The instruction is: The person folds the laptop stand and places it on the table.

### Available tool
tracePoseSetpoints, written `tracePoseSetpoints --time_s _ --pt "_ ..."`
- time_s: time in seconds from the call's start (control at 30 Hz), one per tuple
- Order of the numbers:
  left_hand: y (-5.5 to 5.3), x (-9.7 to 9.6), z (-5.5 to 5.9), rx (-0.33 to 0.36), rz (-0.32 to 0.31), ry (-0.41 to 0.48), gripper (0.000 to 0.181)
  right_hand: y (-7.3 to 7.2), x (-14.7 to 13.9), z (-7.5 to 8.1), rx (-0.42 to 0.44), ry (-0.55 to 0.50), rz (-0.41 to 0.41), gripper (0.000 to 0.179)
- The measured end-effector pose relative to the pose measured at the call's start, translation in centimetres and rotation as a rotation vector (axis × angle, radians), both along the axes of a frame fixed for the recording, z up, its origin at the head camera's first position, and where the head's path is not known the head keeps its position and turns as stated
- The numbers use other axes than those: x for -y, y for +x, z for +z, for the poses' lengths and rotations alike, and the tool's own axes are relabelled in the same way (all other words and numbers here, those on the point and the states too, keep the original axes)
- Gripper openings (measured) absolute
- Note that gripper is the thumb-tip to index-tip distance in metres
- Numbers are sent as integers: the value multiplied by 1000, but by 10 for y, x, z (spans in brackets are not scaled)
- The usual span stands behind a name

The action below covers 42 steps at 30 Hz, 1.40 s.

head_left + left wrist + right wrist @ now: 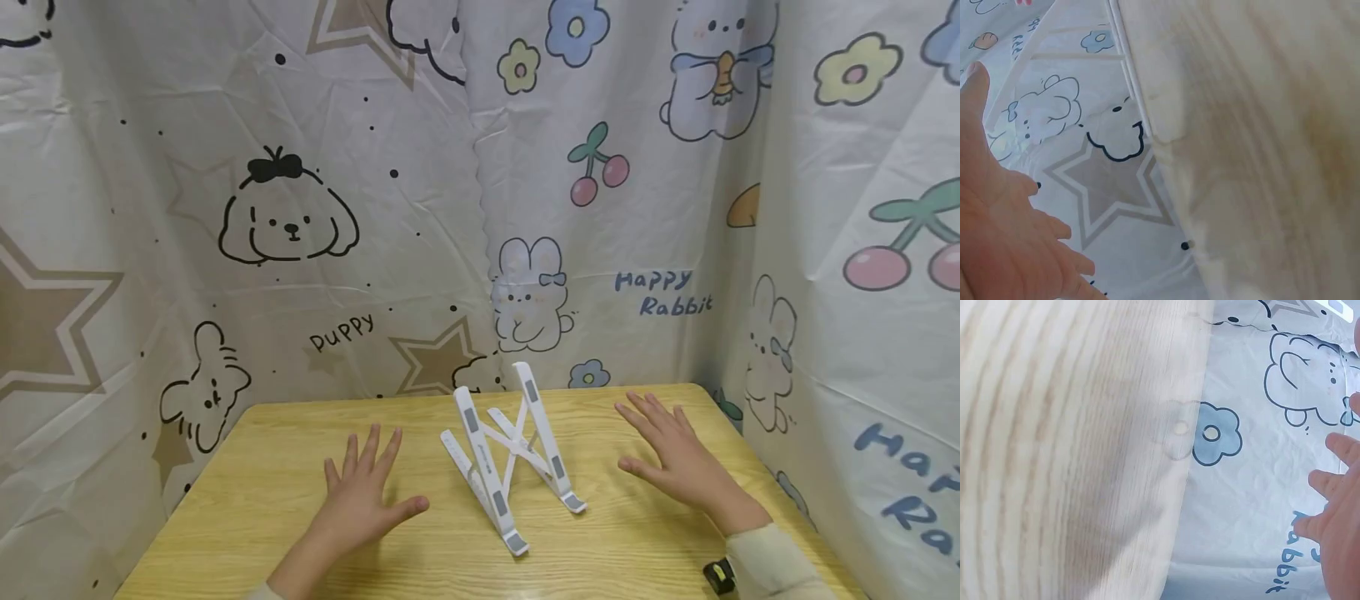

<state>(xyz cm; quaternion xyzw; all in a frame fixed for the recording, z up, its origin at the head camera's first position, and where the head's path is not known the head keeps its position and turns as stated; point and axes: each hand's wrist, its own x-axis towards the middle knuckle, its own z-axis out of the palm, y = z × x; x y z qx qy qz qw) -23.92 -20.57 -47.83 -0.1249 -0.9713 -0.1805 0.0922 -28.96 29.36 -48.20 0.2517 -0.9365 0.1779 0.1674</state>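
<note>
A white folding laptop stand (513, 454) with grey pads stands unfolded on the wooden table, its crossed struts spread and its two hooked ends toward the near side. To its left, my left hand (360, 492) is held with fingers spread, apart from the stand and holding nothing. On the other side, my right hand (675, 458) also has its fingers spread and touches nothing. The left wrist view shows part of the left hand (1016, 231) at the edge, with the stand's pale bars (1075, 57) beyond. In the right wrist view, fingers of the right hand (1341, 519) appear at the right.
The light wooden table (285, 467) fills the lower area. A printed curtain (420, 208) hangs behind it and along both sides. A small black device (720, 576) sits at the right wrist, by the cream sleeve (776, 562).
</note>
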Motion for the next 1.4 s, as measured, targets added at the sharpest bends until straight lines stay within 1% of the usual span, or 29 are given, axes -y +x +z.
tracePoseSetpoints --time_s 0.17,0.3,0.4,0.57,0.7,0.8,0.93,1.03,1.17,1.27,1.4 --pt "2 -5 -7 63 4 73 112 -4 1 0 53 -72 42 85" --pt "3 -13 -9 109 -5 145 115 -9 2 -2 139 -150 70 87" --pt "4 -20 -9 125 -15 226 114 -12 3 -4 195 -204 95 85" --pt "7 -30 -8 125 -15 363 114 -17 4 -6 261 -280 149 79" --pt "9 -36 -7 99 -3 406 111 -22 5 -6 330 -316 164 79" --pt "11 -41 -7 85 26 433 105 -26 6 -6 394 -346 173 79" --pt "16 -49 -7 112 56 521 95 -32 7 -5 473 -392 190 74" --pt "19 -54 -8 148 42 602 88 -35 7 -5 531 -431 204 68" --pt "21 -60 -11 181 -2 693 82 -39 7 -6 620 -497 233 62" --pt "21 -63 -12 204 -25 748 78 -42 8 -8 670 -546 252 62" --pt "21 -67 -12 253 -41 835 72 -46 11 -8 704 -592 285 65"
